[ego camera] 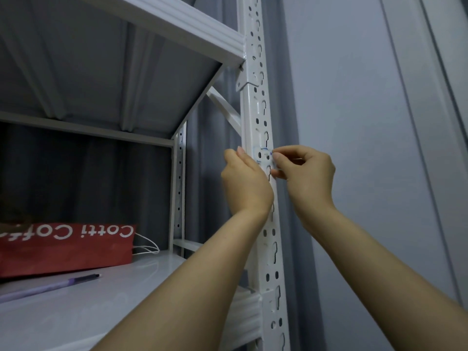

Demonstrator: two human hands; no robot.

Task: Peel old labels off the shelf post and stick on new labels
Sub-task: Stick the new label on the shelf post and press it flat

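A white perforated shelf post (254, 72) runs up the middle of the head view. A small white label with blue marks (263, 155) sits on the post at hand height. My right hand (304, 173) pinches the label's right edge between thumb and forefinger. My left hand (245, 181) is against the post's left side, fingertips at the label's left edge; whether it grips the label is hidden.
A white metal shelf board (63, 307) lies at lower left with a red paper bag (65, 247) and a purple pen (50, 287) on it. Another shelf (177, 26) hangs overhead. A grey wall (367, 122) stands right of the post.
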